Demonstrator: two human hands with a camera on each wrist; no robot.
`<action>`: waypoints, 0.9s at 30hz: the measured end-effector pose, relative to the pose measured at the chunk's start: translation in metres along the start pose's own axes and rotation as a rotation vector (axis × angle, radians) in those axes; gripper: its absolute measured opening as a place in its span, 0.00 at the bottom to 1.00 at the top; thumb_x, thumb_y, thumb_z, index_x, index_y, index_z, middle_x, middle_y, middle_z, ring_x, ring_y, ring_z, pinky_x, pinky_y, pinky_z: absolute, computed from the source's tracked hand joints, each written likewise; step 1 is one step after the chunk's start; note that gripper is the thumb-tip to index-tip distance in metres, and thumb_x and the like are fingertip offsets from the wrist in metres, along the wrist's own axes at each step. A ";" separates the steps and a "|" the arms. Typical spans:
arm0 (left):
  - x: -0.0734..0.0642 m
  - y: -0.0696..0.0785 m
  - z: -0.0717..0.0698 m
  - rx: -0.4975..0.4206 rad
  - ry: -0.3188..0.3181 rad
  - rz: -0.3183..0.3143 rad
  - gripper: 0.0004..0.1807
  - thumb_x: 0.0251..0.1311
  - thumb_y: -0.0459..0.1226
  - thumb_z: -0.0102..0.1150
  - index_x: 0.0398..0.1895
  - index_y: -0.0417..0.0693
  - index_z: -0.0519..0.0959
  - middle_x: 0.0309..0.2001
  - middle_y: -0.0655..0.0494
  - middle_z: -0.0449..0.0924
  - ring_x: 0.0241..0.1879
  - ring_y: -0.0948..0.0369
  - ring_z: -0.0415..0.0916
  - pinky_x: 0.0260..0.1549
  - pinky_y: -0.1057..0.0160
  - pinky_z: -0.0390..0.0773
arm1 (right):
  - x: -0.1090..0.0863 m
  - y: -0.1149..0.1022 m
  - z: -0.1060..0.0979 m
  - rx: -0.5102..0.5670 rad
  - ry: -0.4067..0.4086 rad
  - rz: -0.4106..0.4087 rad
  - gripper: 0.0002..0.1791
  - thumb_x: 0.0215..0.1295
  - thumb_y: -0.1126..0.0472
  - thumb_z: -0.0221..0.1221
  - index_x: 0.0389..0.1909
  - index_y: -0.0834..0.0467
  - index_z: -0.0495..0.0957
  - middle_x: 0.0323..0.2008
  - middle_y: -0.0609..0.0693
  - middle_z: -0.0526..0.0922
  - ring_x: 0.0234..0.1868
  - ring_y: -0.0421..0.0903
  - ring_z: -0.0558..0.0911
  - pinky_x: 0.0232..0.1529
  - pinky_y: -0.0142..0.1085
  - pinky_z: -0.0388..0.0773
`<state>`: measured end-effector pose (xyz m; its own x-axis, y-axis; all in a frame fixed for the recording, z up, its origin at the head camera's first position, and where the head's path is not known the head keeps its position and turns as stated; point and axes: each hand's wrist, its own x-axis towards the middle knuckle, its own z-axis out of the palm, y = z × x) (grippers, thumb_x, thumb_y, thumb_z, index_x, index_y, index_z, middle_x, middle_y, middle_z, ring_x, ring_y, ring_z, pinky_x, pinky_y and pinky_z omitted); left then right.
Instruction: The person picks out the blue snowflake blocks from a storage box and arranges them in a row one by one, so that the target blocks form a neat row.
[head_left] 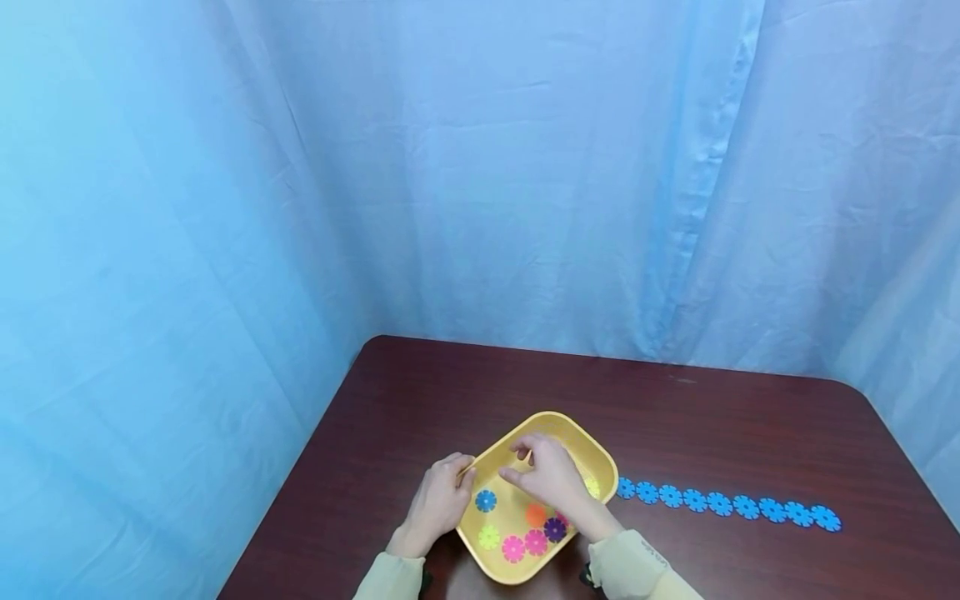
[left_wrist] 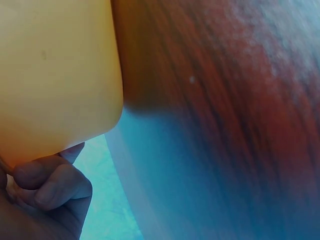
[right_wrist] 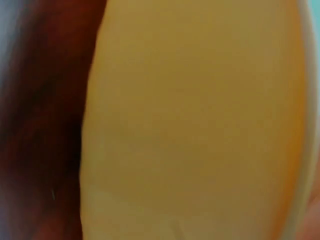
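Note:
A yellow plastic basin point(head_left: 504, 573) with a rounded rim stands on the table in front of me. My left hand point(head_left: 438, 504) grips its left rim, the thumb on the inner side; the left wrist view has curled fingers point(left_wrist: 60, 185) against the basin's outer wall. Over the inside of the basin reaches my right hand point(head_left: 551, 475), its thumb and forefinger bent and apart, with nothing visible between them. Flower-shaped plastic discs lie on the basin's floor: a blue disc point(head_left: 486, 500), a yellow disc point(head_left: 489, 537), pink discs point(head_left: 513, 549), an orange disc point(head_left: 536, 514) and a purple disc point(head_left: 555, 529).
A row of several blue discs point(head_left: 718, 503) lies on the dark wood table point(head_left: 435, 383), running right from the basin. Pale blue curtains point(head_left: 510, 208) hang behind and beside the table. The basin's wall point(right_wrist: 195, 120) fills most of the right wrist view.

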<state>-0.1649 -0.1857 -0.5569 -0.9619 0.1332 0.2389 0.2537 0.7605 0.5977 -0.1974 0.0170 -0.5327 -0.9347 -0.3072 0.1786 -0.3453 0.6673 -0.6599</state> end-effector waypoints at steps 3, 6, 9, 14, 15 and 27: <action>-0.001 0.000 0.000 -0.001 0.008 0.011 0.07 0.66 0.32 0.60 0.43 0.43 0.85 0.36 0.59 0.81 0.32 0.65 0.76 0.32 0.64 0.77 | -0.001 -0.003 0.009 -0.027 -0.007 -0.026 0.20 0.50 0.51 0.75 0.39 0.57 0.84 0.32 0.46 0.80 0.31 0.41 0.74 0.32 0.35 0.72; -0.001 0.000 -0.001 -0.001 0.017 0.025 0.06 0.66 0.32 0.60 0.42 0.43 0.85 0.36 0.58 0.81 0.32 0.65 0.77 0.32 0.64 0.77 | -0.002 -0.005 0.019 -0.052 -0.015 -0.056 0.20 0.47 0.50 0.76 0.38 0.57 0.84 0.31 0.45 0.80 0.30 0.40 0.74 0.32 0.35 0.72; -0.001 -0.001 0.000 0.002 0.025 0.036 0.06 0.65 0.31 0.60 0.42 0.44 0.85 0.36 0.58 0.82 0.33 0.64 0.78 0.31 0.64 0.77 | -0.005 -0.008 0.027 -0.063 -0.031 -0.072 0.20 0.46 0.50 0.76 0.37 0.57 0.84 0.30 0.46 0.80 0.30 0.41 0.75 0.32 0.36 0.73; -0.001 -0.003 0.001 0.002 0.030 0.052 0.07 0.65 0.32 0.60 0.43 0.43 0.85 0.36 0.58 0.82 0.35 0.63 0.79 0.33 0.62 0.78 | -0.010 -0.013 0.036 -0.091 -0.065 -0.075 0.20 0.45 0.51 0.76 0.34 0.58 0.84 0.29 0.46 0.79 0.30 0.43 0.75 0.32 0.38 0.73; -0.001 -0.003 0.001 0.001 0.028 0.052 0.07 0.65 0.31 0.60 0.43 0.43 0.85 0.36 0.58 0.82 0.34 0.63 0.79 0.33 0.62 0.78 | -0.010 -0.013 0.037 -0.103 -0.071 -0.075 0.20 0.44 0.50 0.76 0.33 0.58 0.84 0.29 0.46 0.78 0.29 0.43 0.76 0.31 0.38 0.73; -0.001 0.001 -0.002 0.008 0.001 0.022 0.08 0.65 0.31 0.59 0.44 0.41 0.84 0.38 0.55 0.83 0.37 0.60 0.80 0.36 0.59 0.79 | -0.012 -0.020 0.049 -0.207 -0.098 -0.124 0.14 0.39 0.54 0.76 0.24 0.54 0.81 0.26 0.44 0.76 0.29 0.44 0.76 0.33 0.39 0.75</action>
<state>-0.1631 -0.1869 -0.5550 -0.9560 0.1490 0.2528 0.2739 0.7623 0.5864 -0.1752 -0.0255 -0.5574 -0.8751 -0.4528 0.1706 -0.4760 0.7422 -0.4717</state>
